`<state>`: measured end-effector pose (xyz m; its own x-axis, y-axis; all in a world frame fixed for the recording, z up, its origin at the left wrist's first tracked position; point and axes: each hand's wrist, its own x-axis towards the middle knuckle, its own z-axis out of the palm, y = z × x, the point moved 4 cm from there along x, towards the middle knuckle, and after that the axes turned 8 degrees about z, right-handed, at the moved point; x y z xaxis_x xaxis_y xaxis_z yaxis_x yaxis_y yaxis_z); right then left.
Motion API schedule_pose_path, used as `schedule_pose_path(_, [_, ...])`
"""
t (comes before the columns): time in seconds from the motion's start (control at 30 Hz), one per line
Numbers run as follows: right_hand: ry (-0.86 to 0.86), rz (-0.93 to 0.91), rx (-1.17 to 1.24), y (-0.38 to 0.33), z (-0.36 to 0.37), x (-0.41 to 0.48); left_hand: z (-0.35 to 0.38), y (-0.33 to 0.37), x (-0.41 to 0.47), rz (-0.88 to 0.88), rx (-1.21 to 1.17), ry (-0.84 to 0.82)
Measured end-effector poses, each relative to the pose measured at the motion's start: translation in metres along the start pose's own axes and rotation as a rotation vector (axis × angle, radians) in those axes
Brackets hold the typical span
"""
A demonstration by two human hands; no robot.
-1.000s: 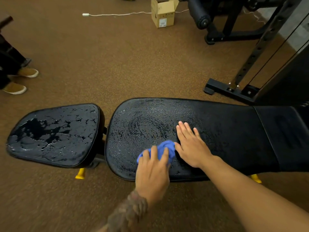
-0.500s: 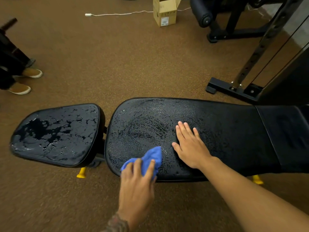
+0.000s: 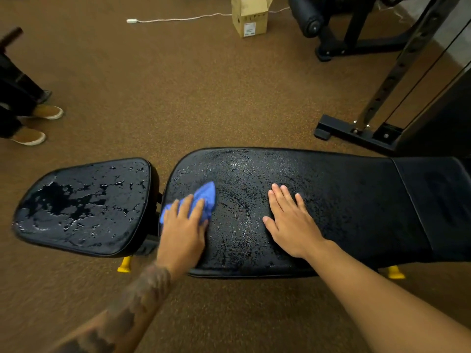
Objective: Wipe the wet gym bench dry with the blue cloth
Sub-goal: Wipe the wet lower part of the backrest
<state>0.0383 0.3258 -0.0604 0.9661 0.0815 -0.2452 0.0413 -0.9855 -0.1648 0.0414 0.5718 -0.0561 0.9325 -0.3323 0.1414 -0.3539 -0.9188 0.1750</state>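
Observation:
The black gym bench has a long back pad covered in fine droplets and a separate seat pad at the left with big pools of water. My left hand presses the bunched blue cloth flat onto the left end of the long pad, near the gap between the pads. My right hand lies flat with fingers spread on the middle of the same pad, holding nothing.
Brown speckled floor surrounds the bench. A person's tan shoes stand at the far left. A cardboard box and a white cable lie at the back. A black machine frame stands at the right, close behind the bench.
My left hand slid the cloth from the pad's near middle, first toward the front edge, then leftward and away to the pad's left end. My right hand stayed put.

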Motion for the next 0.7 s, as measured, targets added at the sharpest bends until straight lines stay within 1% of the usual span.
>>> schedule_pose_path(0.07, [0.0,0.009,-0.001,0.0,0.0,0.0,0.005,0.035,-0.027,0.091,-0.027,-0.052])
schedule_pose_path(0.13, [0.003,0.015,-0.019,0.0,0.001,0.001,0.015,0.065,-0.027,0.181,-0.062,-0.107])
schedule_pose_path(0.2, [0.011,0.015,-0.037,0.0,0.003,0.002,0.025,0.08,0.0,0.224,-0.077,-0.109])
schedule_pose_path(0.27, [0.018,0.013,-0.042,0.0,0.005,0.003,0.03,0.083,0.035,0.231,-0.08,-0.136])
schedule_pose_path(0.37, [0.036,0.018,-0.045,-0.001,0.004,0.002,0.029,0.063,0.08,0.186,-0.041,-0.161])
schedule_pose_path(0.47, [0.02,0.021,-0.016,-0.002,0.001,0.0,0.021,0.016,0.097,0.082,-0.011,-0.161])
schedule_pose_path(0.6, [-0.001,0.019,-0.01,-0.001,0.001,0.0,0.009,-0.036,0.062,-0.03,-0.038,-0.096])
schedule_pose_path(0.7, [-0.012,0.029,-0.007,-0.002,0.001,0.0,0.0,-0.033,0.013,-0.049,-0.065,-0.047])
